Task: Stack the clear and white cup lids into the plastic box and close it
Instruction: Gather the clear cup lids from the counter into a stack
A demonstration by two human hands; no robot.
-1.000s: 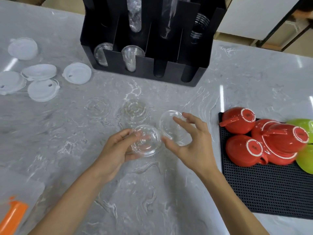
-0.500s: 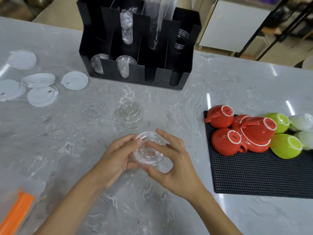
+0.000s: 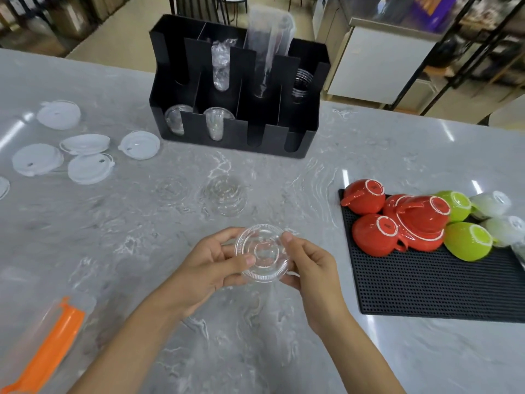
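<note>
We found no text we could read anywhere. The dark marks on the red cups (image 3: 377,236) were too blurred.

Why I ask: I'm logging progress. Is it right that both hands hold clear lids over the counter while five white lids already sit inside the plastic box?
Not quite. The head view shows the left hand and right hand holding the clear lids, but the white lids lie loose on the counter, not in the plastic box.

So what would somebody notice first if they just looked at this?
Probably the two hands in the middle, the left hand and right hand pinching a clear lid between them. Next, the bright red cups piled upside down on the black mat at the right, and the white lids scattered at the far left.
</note>
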